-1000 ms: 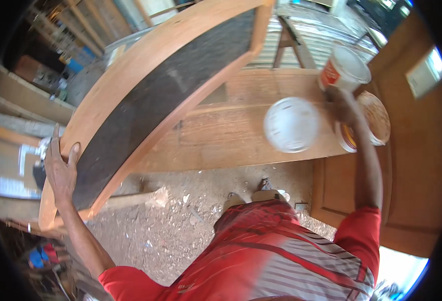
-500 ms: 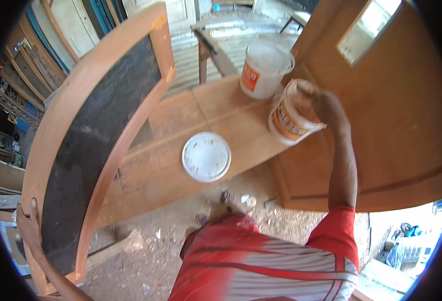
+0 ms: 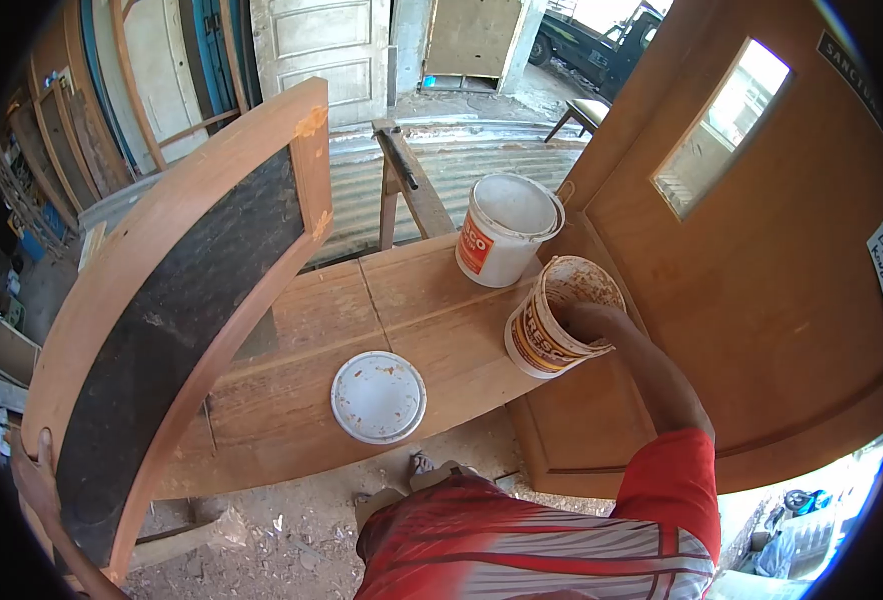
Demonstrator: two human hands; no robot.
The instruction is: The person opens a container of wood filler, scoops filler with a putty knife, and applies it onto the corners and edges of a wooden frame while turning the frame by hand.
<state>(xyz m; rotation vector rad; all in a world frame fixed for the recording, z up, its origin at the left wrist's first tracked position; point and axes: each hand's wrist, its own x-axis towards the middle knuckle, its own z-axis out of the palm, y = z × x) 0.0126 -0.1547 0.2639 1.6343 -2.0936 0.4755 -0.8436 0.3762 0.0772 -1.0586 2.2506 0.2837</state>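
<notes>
At the left edge, my left hand [image 3: 37,478] is closed around the outer rim of a curved wooden frame [image 3: 106,290] with a dark panel set in it. The frame stands tilted, with orange filler patches near its upper end. My right hand [image 3: 586,322] reaches down into a white putty bucket [image 3: 539,335] whose inner wall is smeared orange-brown; its fingers are hidden inside. Behind that bucket stands a second white bucket [image 3: 501,245] with a red label. A round white lid [image 3: 379,397] with orange specks lies flat on the wooden work surface [image 3: 311,340].
On the right a large wooden door [image 3: 731,300] with a narrow glass pane stands close to the buckets. A trestle [image 3: 416,185] with a dark bar on top is beyond the work surface. Debris covers the ground [image 3: 291,545]. Old doors [image 3: 321,60] lean behind.
My right hand has gone deeper into the putty bucket, which now leans less. The head view has tipped up, so everything sits lower. My left hand keeps its hold on the frame.
</notes>
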